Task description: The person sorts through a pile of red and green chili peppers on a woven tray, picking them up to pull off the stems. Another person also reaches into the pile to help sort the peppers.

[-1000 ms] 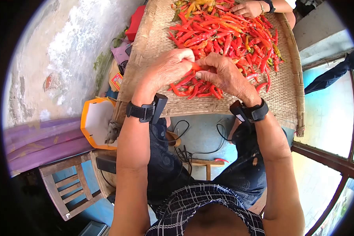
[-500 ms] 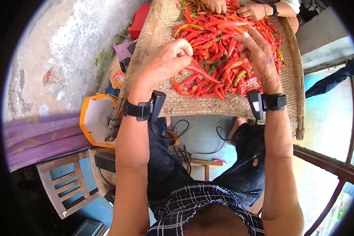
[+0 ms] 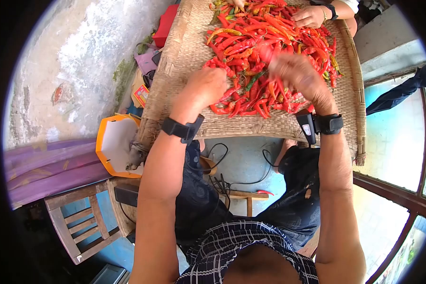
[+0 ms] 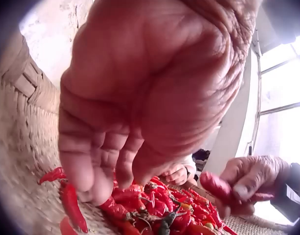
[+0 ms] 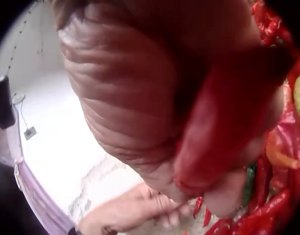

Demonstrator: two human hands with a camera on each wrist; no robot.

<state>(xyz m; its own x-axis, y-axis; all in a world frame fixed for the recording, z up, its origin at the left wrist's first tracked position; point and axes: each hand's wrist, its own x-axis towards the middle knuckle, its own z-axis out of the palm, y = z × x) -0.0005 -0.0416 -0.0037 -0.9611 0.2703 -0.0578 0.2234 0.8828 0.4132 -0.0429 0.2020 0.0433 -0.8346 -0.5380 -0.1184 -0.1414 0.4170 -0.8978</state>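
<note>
A large heap of red chili peppers (image 3: 251, 52), with a few green and yellow ones among them, lies on a woven bamboo tray (image 3: 175, 57). My right hand (image 3: 300, 78), blurred in the head view, is over the heap's right part. It holds a red chili pepper (image 4: 217, 187), with the thumb against it in the left wrist view. My left hand (image 3: 203, 90) is low at the heap's left edge. Its fingers (image 4: 76, 166) point down, loosely bent, with tips right at several chilies, including one red chili (image 4: 74, 208) just below them.
Another person's hand (image 3: 310, 16) rests at the heap's far right, and part of a second one (image 3: 236, 3) shows at the top edge. Left of the tray stand an orange-rimmed container (image 3: 120, 146) and a wooden chair (image 3: 85, 222). Black cables (image 3: 222, 184) run across the floor below.
Both hands were together at one chili, then parted, the right going forward and right. Since then my left hand has lowered to the heap's edge and the right has come back slightly with a chili.
</note>
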